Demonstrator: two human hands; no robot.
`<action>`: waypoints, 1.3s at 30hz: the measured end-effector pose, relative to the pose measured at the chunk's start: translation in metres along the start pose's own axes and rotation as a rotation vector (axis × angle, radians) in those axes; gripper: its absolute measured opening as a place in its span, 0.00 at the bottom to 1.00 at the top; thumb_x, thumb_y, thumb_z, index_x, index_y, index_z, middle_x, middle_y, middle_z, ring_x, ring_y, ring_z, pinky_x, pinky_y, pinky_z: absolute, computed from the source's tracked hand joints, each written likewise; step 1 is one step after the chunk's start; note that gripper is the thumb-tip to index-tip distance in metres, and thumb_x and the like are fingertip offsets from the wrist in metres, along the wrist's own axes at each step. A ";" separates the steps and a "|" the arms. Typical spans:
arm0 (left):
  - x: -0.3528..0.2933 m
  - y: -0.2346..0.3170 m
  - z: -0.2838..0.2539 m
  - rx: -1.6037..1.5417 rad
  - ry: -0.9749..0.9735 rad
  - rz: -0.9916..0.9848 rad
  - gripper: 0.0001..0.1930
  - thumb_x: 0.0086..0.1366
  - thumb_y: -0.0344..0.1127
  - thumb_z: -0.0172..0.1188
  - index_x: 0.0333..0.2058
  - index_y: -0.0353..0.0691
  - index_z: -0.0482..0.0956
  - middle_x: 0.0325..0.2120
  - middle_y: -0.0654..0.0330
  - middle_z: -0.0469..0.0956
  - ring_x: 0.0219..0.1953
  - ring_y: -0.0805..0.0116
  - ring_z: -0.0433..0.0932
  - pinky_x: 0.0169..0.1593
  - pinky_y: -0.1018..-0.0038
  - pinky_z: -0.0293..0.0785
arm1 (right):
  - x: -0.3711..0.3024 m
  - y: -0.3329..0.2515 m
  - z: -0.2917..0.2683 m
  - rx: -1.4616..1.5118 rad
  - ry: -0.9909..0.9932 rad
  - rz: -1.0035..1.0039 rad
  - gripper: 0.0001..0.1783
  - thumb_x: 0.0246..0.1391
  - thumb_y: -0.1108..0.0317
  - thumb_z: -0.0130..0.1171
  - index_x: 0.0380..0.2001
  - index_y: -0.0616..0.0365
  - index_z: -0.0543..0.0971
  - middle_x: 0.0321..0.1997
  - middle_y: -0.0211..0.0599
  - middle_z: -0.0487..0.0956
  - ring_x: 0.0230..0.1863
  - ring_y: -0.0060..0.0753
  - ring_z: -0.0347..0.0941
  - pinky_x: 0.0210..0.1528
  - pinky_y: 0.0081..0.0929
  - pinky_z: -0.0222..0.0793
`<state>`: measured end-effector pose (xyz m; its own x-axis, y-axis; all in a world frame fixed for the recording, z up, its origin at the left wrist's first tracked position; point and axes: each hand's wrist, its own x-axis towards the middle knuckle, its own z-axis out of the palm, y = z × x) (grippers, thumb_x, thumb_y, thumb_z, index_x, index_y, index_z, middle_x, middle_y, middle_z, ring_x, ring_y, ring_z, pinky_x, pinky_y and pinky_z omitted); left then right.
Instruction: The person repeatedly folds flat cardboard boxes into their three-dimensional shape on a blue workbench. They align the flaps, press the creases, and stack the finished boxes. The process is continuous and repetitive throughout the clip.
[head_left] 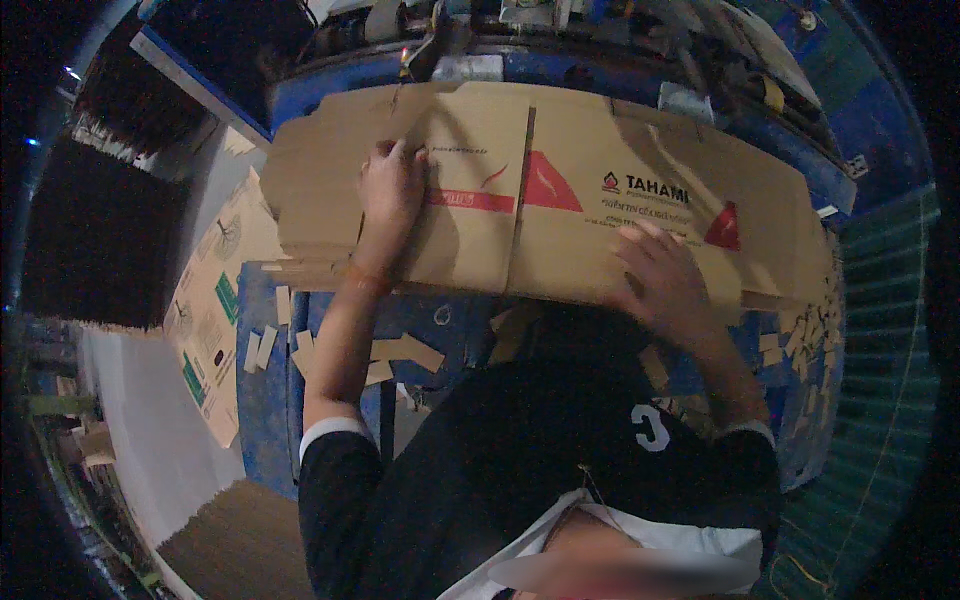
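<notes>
A flattened brown cardboard box sheet [470,240], printed in red and black, lies across the bench in front of me, on other cardboard. My left hand [393,180] is on its left part, fingers curled and closed at a cardboard edge; the fingertips are partly hidden. On the sheet's right half, near the front edge, my right hand [660,275] rests with fingers stretched out and somewhat apart, slightly blurred. A dark slot line divides the printed panels between my hands.
Small cardboard offcuts [410,350] lie on the blue bench [262,400]. Machine parts with a blue beam [350,88] stand along the far side. Cardboard stacks [90,235] and printed sheets [215,310] are at left. Ribbed green panelling [880,330] is at right.
</notes>
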<state>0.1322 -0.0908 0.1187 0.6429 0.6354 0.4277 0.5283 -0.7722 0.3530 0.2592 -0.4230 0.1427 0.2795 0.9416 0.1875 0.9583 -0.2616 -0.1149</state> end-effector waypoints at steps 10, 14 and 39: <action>-0.080 0.003 -0.027 0.072 -0.429 0.595 0.48 0.48 0.62 0.62 0.64 0.43 0.56 0.66 0.50 0.47 0.68 0.46 0.45 0.66 0.47 0.39 | -0.069 0.054 -0.005 -0.064 -0.311 0.488 0.47 0.43 0.32 0.54 0.65 0.38 0.59 0.72 0.37 0.48 0.71 0.58 0.36 0.63 0.69 0.40; -0.074 0.004 -0.017 -0.086 -0.385 0.618 0.50 0.45 0.61 0.65 0.63 0.42 0.57 0.66 0.49 0.48 0.68 0.46 0.46 0.67 0.54 0.43 | -0.074 0.063 -0.001 -0.027 -0.260 0.416 0.49 0.40 0.31 0.56 0.64 0.44 0.61 0.72 0.36 0.47 0.73 0.51 0.34 0.68 0.56 0.38; 0.069 0.030 0.064 0.039 0.145 0.596 0.29 0.55 0.36 0.61 0.57 0.42 0.66 0.48 0.50 0.73 0.47 0.51 0.74 0.49 0.62 0.70 | 0.013 0.177 0.049 -0.148 0.143 0.407 0.36 0.51 0.48 0.55 0.60 0.54 0.64 0.68 0.41 0.56 0.68 0.47 0.50 0.67 0.40 0.51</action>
<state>0.2279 -0.0707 0.1054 0.7537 0.0863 0.6515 0.1231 -0.9923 -0.0110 0.4294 -0.4463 0.0773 0.6303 0.7201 0.2901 0.7642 -0.6413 -0.0683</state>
